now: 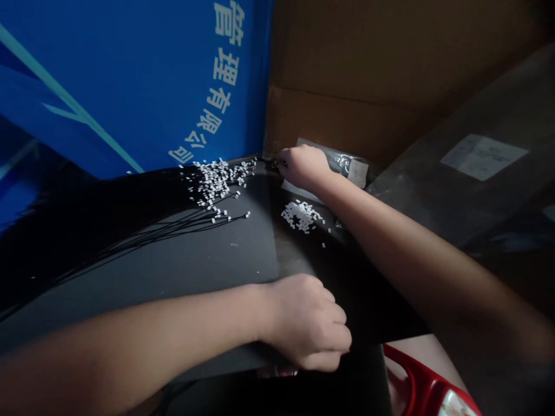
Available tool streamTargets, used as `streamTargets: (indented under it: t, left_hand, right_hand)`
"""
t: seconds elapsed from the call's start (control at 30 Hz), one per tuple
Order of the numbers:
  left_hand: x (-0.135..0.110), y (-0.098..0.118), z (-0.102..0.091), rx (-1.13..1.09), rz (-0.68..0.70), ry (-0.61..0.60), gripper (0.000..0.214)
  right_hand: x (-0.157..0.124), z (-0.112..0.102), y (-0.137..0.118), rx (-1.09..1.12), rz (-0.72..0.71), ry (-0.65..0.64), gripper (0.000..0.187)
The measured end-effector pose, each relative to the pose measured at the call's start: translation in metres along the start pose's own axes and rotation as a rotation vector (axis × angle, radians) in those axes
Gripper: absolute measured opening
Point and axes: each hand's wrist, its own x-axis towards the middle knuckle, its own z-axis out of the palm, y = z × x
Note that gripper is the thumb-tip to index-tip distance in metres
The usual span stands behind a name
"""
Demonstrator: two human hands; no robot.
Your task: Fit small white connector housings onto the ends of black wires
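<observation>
My left hand (310,320) rests as a closed fist on the near edge of a dark grey mat (191,260); what its fingers hold is hidden. My right hand (303,164) reaches to the far end of the mat, its fingers pinched on the ends of a bundle of thin black wires (143,225). These wires fan out leftward over the mat. Small white connector pieces (217,182) tip the wire ends in a cluster just left of my right hand. A second small heap of loose white pieces (301,215) lies below that hand.
A blue board with white characters (130,75) stands behind the mat at left. A brown cardboard wall (368,75) stands behind at right. A clear plastic bag (347,164) lies by my right hand. A dark wrapped sheet with a white label (481,156) leans at right. A red object (420,384) sits bottom right.
</observation>
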Motion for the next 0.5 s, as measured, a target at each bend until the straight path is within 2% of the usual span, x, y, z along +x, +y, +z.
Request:
streamTargets:
  t: [0.07,0.17,0.37,0.5]
  left_hand:
    - [-0.002,0.001,0.003,-0.003,-0.005,-0.033,0.026]
    - [-0.002,0.002,0.006,-0.009,-0.014,-0.079,0.023]
    - [0.002,0.0,0.008,-0.025,-0.049,-0.196,0.024]
    - [0.002,-0.001,0.007,-0.026,-0.052,-0.206,0.026]
  right_hand:
    - [0.024,0.009,-0.003,-0.067,0.003,-0.047,0.033]
    - [0.039,0.021,-0.007,-0.122,0.01,-0.09,0.033]
    - [0.034,0.03,-0.012,-0.111,0.012,-0.048,0.034]
    - [0.032,0.034,-0.012,-0.078,0.0,-0.009,0.036]
